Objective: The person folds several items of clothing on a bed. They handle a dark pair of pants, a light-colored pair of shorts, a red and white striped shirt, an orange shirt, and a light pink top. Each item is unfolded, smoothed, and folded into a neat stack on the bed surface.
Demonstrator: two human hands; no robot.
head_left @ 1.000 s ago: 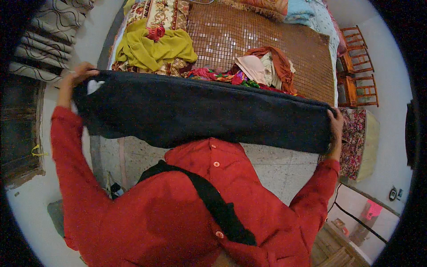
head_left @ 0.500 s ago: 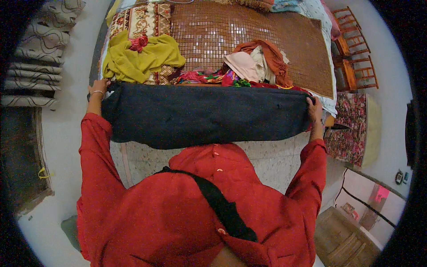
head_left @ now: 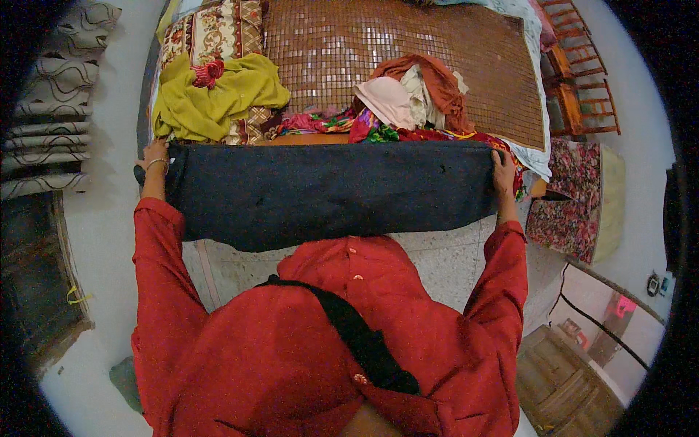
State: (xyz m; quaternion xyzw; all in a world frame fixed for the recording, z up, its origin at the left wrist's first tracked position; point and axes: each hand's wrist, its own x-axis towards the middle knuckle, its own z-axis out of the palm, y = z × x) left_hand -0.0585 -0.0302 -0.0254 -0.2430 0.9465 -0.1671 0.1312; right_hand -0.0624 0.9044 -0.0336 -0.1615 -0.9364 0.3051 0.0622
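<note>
- Dark cloth (head_left: 335, 195): a long folded length, stretched nearly level between the two hands, in front of the body and along the near edge of the bed; its upper edge is almost straight, its lower edge sags at left.
- Left hand (head_left: 155, 156): fingers pinching the cloth's upper left corner; their exact placement cannot be told; a bracelet (head_left: 156, 162) circles the wrist.
- Right hand (head_left: 504, 173): digits pinching the right end near its upper corner; those behind the cloth are hidden.
- Bed, beyond the cloth: a brown tiled mat (head_left: 320, 47); on it, at left, a yellow-green cloth (head_left: 226, 102); right of centre, a pale pink garment (head_left: 386, 100) beside a rust-coloured cloth (head_left: 444, 84).
</note>
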